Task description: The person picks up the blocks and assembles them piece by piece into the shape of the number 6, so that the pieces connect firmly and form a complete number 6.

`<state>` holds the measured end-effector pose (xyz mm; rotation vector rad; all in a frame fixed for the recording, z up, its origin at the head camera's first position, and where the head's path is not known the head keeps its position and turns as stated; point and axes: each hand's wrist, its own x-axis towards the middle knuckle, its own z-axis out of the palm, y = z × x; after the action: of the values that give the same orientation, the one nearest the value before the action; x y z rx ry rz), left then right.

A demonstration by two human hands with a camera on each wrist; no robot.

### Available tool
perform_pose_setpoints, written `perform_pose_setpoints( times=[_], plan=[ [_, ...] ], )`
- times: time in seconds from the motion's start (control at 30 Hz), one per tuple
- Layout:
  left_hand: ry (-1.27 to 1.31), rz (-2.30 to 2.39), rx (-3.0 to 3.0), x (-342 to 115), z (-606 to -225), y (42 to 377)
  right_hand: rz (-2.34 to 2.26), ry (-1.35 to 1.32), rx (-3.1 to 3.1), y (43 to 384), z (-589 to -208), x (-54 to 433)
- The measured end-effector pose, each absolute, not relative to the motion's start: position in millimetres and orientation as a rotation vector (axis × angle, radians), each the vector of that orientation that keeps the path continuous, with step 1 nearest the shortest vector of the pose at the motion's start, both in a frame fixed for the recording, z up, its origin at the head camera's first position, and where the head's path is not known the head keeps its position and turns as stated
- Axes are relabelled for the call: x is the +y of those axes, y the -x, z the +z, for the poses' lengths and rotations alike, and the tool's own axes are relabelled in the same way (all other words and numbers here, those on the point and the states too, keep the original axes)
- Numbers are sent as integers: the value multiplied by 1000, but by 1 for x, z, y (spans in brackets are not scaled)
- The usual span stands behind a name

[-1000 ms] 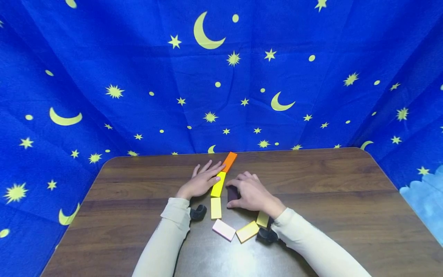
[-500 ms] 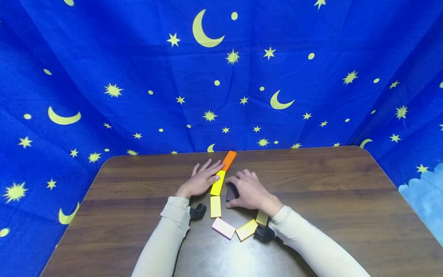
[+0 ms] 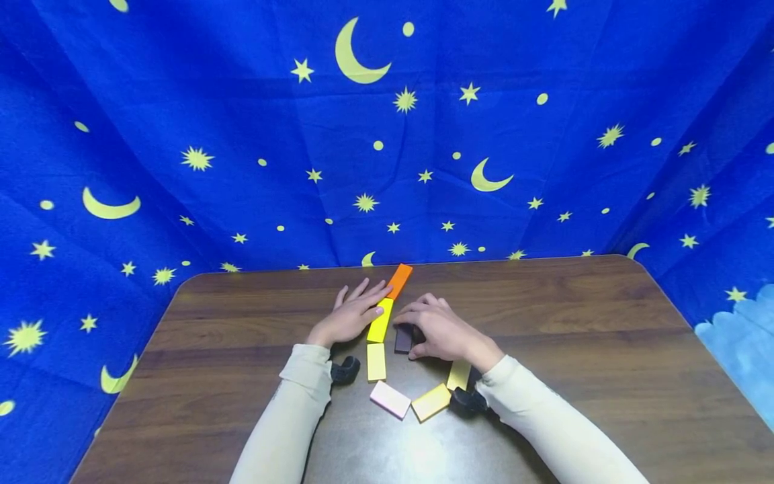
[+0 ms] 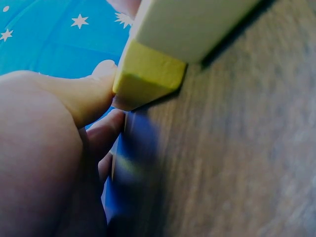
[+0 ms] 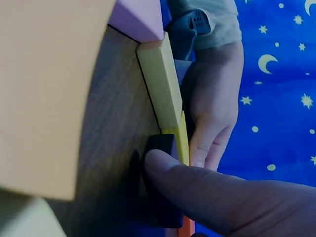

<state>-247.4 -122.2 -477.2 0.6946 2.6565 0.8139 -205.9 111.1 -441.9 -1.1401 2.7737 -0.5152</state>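
Observation:
My left hand (image 3: 347, 319) rests on the table with its fingers outstretched. Its thumb touches the bright yellow block (image 3: 380, 321), and its fingertips reach the orange block (image 3: 400, 279). My right hand (image 3: 447, 331) pinches a dark, nearly black block (image 3: 403, 339) just right of the yellow one, between thumb and fingers. In the right wrist view the thumb presses on the dark block (image 5: 165, 197), which stands close alongside the yellow block (image 5: 182, 140). Below the bright yellow block, a pale yellow block (image 3: 376, 362) continues the line. The right hand hides part of the dark block.
A pink block (image 3: 390, 400), a light orange block (image 3: 431, 402) and another pale yellow block (image 3: 459, 375) curve round the near side, the last partly behind the right wrist. Black straps circle both wrists. A blue curtain (image 3: 242, 101) hangs behind the brown table (image 3: 574, 349).
The right hand has shifted slightly right, its thumb moving away from the dark block's near left corner, so more of that block shows. The left hand and the other blocks keep their places.

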Motion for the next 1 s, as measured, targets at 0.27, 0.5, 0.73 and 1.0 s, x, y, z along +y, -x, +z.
perform_pose_setpoints(
  times=[0.27, 0.5, 0.73, 1.0],
  plan=[
    [-696, 826, 2662, -122, -477, 247, -518, 1135, 2835, 205, -446, 106],
    [-690, 817, 2660, -123, -479, 246, -519, 1030, 2925, 202, -452, 100],
    [-706, 817, 2672, -124, -480, 246, -486, 932, 2992, 198, -452, 95],
    [-709, 806, 2677, -122, -480, 247, -422, 867, 3047, 193, -449, 93]
  ],
)
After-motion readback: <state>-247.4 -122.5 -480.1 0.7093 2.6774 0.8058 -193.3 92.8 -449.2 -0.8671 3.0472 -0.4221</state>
